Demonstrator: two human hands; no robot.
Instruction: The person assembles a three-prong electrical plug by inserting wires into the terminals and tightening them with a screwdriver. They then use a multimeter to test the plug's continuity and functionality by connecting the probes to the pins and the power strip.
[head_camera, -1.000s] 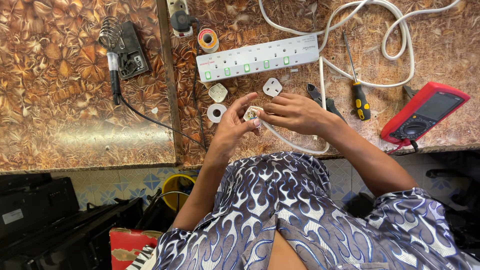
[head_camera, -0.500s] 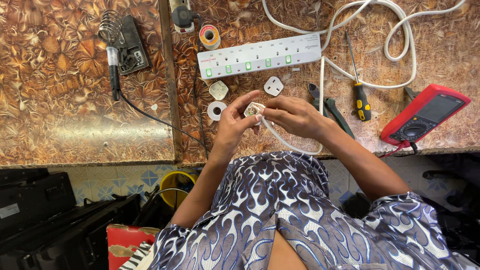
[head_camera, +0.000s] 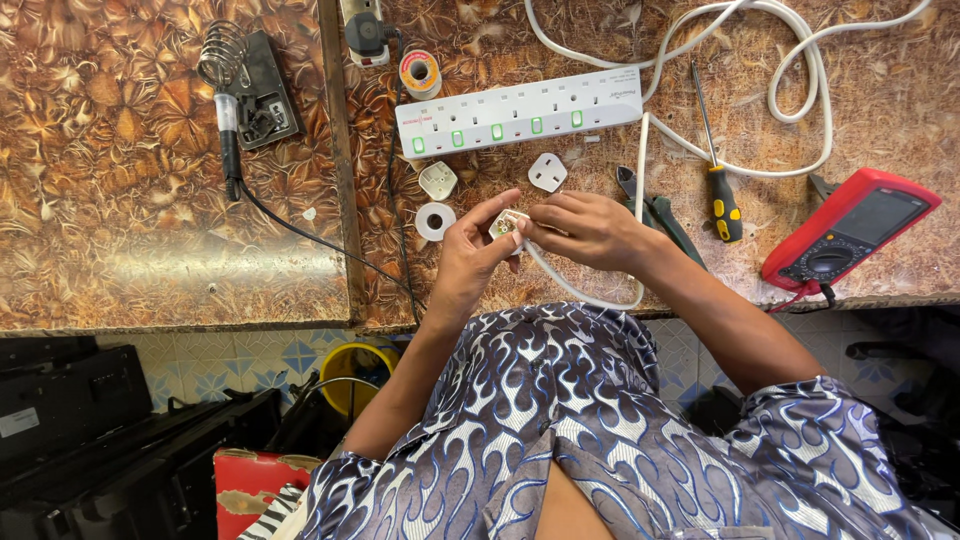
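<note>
My left hand (head_camera: 470, 258) and my right hand (head_camera: 585, 228) meet over the brown patterned bench, both gripping a small white plug base (head_camera: 505, 224) on the end of a white cable (head_camera: 570, 285). The fingertips of both hands pinch at the plug's open inside. Just beyond the hands lie a white plug cover (head_camera: 547, 171), another white plug (head_camera: 437, 180) and a roll of white tape (head_camera: 434, 220). A white power strip (head_camera: 520, 112) lies further back.
A yellow-handled screwdriver (head_camera: 722, 195) and dark pliers (head_camera: 655, 210) lie right of my hands. A red multimeter (head_camera: 850, 232) sits at the right edge. A soldering iron in its stand (head_camera: 235, 95) is at the back left, a solder spool (head_camera: 419, 72) behind the strip.
Both hands stay on the plug base with only small finger movements. The view has shifted slightly.
</note>
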